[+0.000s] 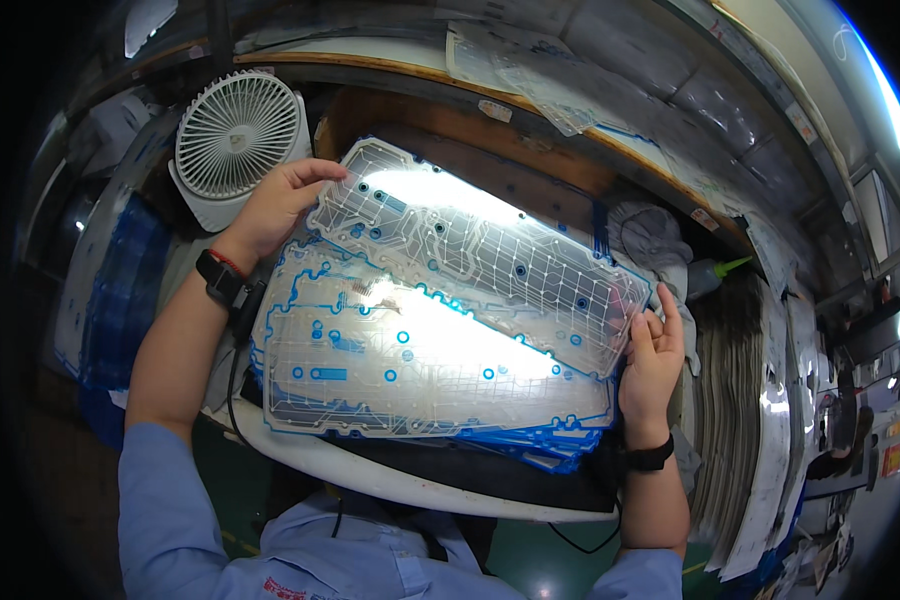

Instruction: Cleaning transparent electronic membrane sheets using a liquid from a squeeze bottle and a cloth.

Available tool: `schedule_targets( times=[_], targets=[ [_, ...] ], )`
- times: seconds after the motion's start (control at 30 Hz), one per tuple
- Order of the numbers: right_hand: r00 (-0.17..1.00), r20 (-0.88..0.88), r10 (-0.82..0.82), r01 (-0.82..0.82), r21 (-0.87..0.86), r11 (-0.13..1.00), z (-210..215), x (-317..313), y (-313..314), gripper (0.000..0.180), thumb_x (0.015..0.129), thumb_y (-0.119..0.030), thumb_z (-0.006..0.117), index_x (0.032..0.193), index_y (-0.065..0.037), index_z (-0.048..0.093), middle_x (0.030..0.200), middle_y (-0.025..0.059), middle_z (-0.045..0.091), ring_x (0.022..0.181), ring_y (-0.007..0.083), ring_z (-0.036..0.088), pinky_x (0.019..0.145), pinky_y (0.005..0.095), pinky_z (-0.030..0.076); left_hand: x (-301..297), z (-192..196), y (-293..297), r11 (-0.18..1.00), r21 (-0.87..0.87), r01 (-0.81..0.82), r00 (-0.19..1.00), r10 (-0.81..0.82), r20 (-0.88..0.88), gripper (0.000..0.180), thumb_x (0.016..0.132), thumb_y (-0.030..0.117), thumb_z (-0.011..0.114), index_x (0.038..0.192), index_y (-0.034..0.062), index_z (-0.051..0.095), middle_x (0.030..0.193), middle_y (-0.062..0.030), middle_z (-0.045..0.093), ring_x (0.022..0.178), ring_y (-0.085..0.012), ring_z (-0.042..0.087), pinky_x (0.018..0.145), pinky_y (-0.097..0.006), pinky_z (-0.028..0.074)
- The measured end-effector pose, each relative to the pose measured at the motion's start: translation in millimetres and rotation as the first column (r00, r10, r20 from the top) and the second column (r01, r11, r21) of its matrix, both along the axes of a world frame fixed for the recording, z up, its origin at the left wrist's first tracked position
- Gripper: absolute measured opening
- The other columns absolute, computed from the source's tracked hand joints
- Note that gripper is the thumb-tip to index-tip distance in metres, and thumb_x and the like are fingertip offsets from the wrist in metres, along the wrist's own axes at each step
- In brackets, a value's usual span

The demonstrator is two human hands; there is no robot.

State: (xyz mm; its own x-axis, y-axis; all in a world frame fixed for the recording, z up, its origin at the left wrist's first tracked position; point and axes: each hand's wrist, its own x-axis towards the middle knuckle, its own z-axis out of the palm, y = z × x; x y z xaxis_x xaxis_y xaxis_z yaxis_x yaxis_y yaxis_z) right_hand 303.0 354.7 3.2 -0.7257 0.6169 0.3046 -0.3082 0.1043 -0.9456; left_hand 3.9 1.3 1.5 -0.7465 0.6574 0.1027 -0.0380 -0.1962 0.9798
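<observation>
Between my two hands a clear plastic keyboard circuit film [470, 240] with silvery printed lines and blue-ringed holes is held up, tilted down to the right. My left hand [288, 195] pinches its upper left corner between thumb and fingers. At the lower right end, my right hand [655, 355] grips the edge, thumb and fingers closed on it. Below lies a stack of similar films [370, 390] with blue edging, its top sheet catching a bright glare. Blue-edged sheets [545, 448] stick out unevenly at the stack's front right.
A white desk fan [238, 140] stands at the back left. Behind the stack runs a wooden-edged shelf [570, 105] holding more films. On the right are a grey cloth [650, 235], a bottle with a green nozzle [715, 272] and a tall pile of sheets [735, 420].
</observation>
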Motion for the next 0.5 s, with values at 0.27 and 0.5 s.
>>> schedule_targets(
  times=[0.27, 0.5],
  targets=[
    [0.999, 0.034, 0.027, -0.026, -0.027, 0.999, -4, -2, 2, 0.048, 0.094, 0.000, 0.047, 0.140, 0.002, 0.033, 0.102, 0.0058, 0.056, 0.083, 0.0101, 0.060, 0.064, 0.0213, 0.052, 13, 13, 5, 0.993, -0.074, -0.092, 0.995, 0.090, -0.029, 0.036, 0.097, 0.013, 0.048, 0.130, 0.0008, 0.048, 0.110, -0.0034, 0.061, 0.094, -0.0077, 0.058, 0.082, -0.021, 0.047],
    [0.999, 0.035, 0.005, -0.004, -0.034, 0.999, -5, -1, 4, 0.041, 0.093, 0.002, 0.046, 0.133, 0.000, 0.035, 0.104, 0.0063, 0.055, 0.083, 0.0093, 0.058, 0.063, 0.0212, 0.054, 12, 9, 5, 0.976, -0.210, 0.055, 0.996, -0.068, -0.057, 0.027, 0.098, 0.021, 0.050, 0.116, 0.0032, 0.056, 0.089, 0.0019, 0.061, 0.078, -0.0038, 0.056, 0.068, -0.018, 0.045]
  ],
)
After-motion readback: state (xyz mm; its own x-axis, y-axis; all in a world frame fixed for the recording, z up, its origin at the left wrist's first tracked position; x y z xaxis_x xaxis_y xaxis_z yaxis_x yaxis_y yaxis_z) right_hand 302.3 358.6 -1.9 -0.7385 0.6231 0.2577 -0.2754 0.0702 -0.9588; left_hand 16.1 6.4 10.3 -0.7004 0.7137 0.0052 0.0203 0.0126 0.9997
